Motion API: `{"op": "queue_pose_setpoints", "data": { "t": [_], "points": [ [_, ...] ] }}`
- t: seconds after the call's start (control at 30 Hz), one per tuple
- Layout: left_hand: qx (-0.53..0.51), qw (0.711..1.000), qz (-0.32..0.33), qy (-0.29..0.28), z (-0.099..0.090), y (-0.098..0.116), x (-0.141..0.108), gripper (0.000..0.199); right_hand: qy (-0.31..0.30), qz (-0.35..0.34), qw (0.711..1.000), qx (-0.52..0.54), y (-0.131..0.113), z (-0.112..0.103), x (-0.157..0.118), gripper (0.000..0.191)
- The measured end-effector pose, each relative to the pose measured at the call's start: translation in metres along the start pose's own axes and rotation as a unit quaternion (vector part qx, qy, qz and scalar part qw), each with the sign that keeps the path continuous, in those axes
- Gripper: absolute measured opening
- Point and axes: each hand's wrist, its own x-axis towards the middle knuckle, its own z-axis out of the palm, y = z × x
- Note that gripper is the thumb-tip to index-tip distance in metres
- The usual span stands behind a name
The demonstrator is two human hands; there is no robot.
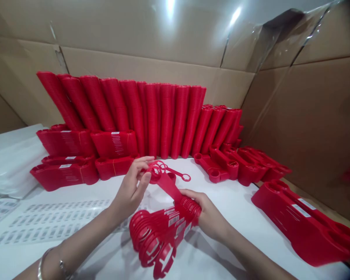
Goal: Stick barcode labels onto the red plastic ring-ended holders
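A fanned bunch of red plastic strips with ring-shaped ends sits in my right hand. The fingers of that hand wrap round one end of the bunch. Several strips in it carry small white barcode labels. My left hand is raised just behind, thumb and fingers closed on the ringed end of some red strips. One wide red strip runs from there down to the bunch. Behind my left fingers, a thin red strip with a small ring points to the right.
Tall stacks of red strips line the back against cardboard walls. Banded bundles lie at the left, and more bundles at the right. Barcode label sheets cover the left of the white table, beside a pile of clear plastic bags.
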Motion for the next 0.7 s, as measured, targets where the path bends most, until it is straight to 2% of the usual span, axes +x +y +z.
{"op": "queue_pose_setpoints", "data": {
  "t": [0.17, 0.27, 0.33, 0.4, 0.5, 0.6, 0.63, 0.67, 0.7],
  "points": [
    [-0.043, 0.999, -0.033, -0.001, 0.007, 0.006, -0.006, 0.022, -0.061, 0.051, 0.995, 0.057, 0.005, 0.012, -0.004, 0.030],
    [-0.009, 1.000, -0.025, -0.006, 0.006, 0.013, -0.008, 0.017, -0.075, 0.055, 0.995, 0.038, 0.006, 0.015, -0.005, 0.026],
    [0.011, 1.000, -0.004, 0.011, 0.007, 0.018, -0.009, 0.011, -0.077, 0.049, 0.996, 0.021, 0.005, 0.016, -0.006, 0.026],
    [0.013, 0.999, -0.010, 0.037, 0.008, 0.020, -0.008, 0.012, -0.075, 0.048, 0.996, 0.020, 0.005, 0.017, -0.006, 0.030],
    [-0.042, 0.993, -0.089, 0.060, 0.005, 0.014, 0.002, 0.021, -0.062, 0.043, 0.997, 0.007, 0.005, 0.016, -0.007, 0.036],
    [-0.065, 0.983, -0.150, 0.087, -0.015, -0.006, 0.016, 0.035, -0.032, 0.020, 0.998, -0.050, 0.007, 0.013, -0.006, 0.041],
    [-0.002, 0.985, -0.164, 0.048, -0.024, -0.013, 0.018, 0.033, -0.022, 0.016, 0.997, -0.065, 0.007, 0.011, -0.006, 0.042],
    [0.081, 0.981, -0.169, -0.053, -0.033, -0.019, 0.020, 0.030, -0.013, 0.016, 0.997, -0.074, 0.008, 0.011, -0.005, 0.044],
    [0.146, 0.962, -0.166, -0.158, -0.040, -0.023, 0.020, 0.028, -0.006, 0.019, 0.997, -0.077, 0.008, 0.010, -0.005, 0.046]
  ]
}}
